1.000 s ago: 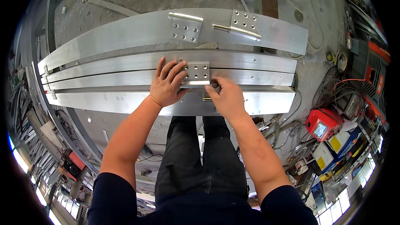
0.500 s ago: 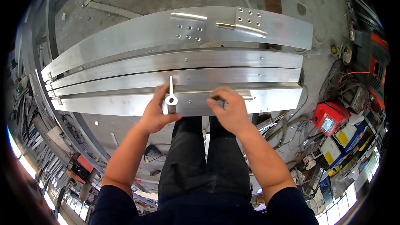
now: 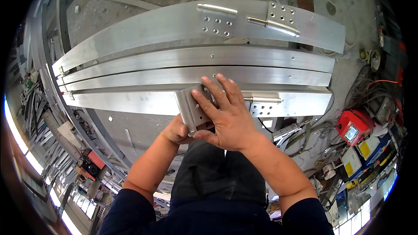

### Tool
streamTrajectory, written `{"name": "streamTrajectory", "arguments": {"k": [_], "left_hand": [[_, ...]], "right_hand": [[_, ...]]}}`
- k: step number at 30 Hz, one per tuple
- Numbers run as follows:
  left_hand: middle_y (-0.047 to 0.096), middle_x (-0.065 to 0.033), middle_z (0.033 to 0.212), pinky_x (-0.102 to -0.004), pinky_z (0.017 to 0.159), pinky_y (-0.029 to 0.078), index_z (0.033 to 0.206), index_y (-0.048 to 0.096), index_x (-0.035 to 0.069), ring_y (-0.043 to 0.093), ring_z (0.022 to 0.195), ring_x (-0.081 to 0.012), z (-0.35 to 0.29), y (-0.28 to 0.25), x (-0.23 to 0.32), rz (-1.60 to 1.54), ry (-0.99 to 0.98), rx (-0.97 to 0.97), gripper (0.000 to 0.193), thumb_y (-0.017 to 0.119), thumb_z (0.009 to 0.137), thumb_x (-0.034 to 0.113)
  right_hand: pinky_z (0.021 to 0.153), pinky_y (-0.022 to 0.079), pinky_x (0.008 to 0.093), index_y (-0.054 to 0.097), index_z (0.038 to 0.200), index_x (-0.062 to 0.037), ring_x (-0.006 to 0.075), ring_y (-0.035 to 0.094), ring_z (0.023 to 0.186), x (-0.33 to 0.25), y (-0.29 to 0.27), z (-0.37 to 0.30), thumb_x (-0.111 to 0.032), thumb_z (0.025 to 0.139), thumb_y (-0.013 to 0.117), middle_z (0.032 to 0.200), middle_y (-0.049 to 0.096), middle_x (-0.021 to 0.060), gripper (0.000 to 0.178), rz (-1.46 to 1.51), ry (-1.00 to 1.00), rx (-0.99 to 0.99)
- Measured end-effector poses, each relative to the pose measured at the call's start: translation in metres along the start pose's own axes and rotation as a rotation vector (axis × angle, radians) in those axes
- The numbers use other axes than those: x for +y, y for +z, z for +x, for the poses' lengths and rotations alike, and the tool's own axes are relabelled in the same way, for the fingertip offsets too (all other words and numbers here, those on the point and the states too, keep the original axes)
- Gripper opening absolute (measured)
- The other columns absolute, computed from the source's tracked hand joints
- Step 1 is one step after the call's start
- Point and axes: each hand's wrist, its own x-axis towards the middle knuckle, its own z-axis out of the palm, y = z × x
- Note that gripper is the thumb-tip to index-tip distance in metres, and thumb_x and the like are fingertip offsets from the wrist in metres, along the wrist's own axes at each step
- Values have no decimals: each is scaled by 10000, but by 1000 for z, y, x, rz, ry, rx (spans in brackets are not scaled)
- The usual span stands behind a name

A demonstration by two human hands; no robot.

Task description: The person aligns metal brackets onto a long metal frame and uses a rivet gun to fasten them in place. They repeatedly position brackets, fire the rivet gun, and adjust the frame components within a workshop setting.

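- The hinge (image 3: 188, 108) tilts above the near bar (image 3: 122, 104), apparently lifted off it; the slant perhaps turns its holes toward the eyes.
- The left hand (image 3: 176, 130) curls around its lower end, at 7 o'clock, and holds it; most fingers are hidden. It probably bears the weight.
- The right hand (image 3: 230, 117) lies along its 3 o'clock side, fingers spread wide, thumb near the lower end. It seems to steady the hinge; how firmly it grips, I cannot tell.
- Hinge 2 (image 3: 266, 100) rests at 3 o'clock on the near bar, its pin (image 3: 247, 99) pointing to 9.
- Hinge 3 (image 3: 217, 22) and hinge 4 (image 3: 281, 19) rest around 1 o'clock on the far bar (image 3: 152, 24), whose flat face likely stops them rolling.
- Between, 2 middle bars (image 3: 143, 62) lie side by side, perhaps aligned for support.
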Motion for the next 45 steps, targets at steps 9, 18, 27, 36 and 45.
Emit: {"name": "streamTrajectory", "arguments": {"k": [9,18,27,36,45], "left_hand": [[480,-158,1494,-467,1138,409,1524,366,88,501,1366,-320,-25,-35,3,-21,20,36,1104,865,691,613],[579,-204,1329,-397,935,522,1529,324,20,643,1113,-298,-24,-20,0,-21,-47,39,1227,855,633,669],[616,-220,1219,-433,840,516,1443,415,-42,646,963,-303,-28,-25,1,136,-211,-207,1157,894,616,609],[578,-216,1370,-451,955,495,1513,367,70,659,1039,-309,-28,-21,-9,-103,-43,-36,1212,817,615,747],[458,-105,1532,-499,1185,372,1563,333,192,417,1442,-315,-40,-28,-11,-35,10,215,1149,776,651,732]], "right_hand": [[1239,190,527,585,1371,-162,321,316,1481,9,0,-16,-652,810,685,1580,396,67,751,125,-373,-105],[1008,473,434,533,1297,-24,399,537,1239,-1,-4,6,-164,722,775,1378,492,224,639,551,246,147],[920,493,326,607,1290,-27,214,617,1083,27,14,36,-309,941,714,1096,672,129,462,1008,818,335],[1141,355,491,497,1447,-32,402,408,1398,1,2,3,-584,870,692,1522,446,161,822,227,81,152],[1227,183,565,471,1477,-53,384,204,1522,-26,22,-9,-724,794,636,1633,303,116,972,-11,-25,-65]]}}
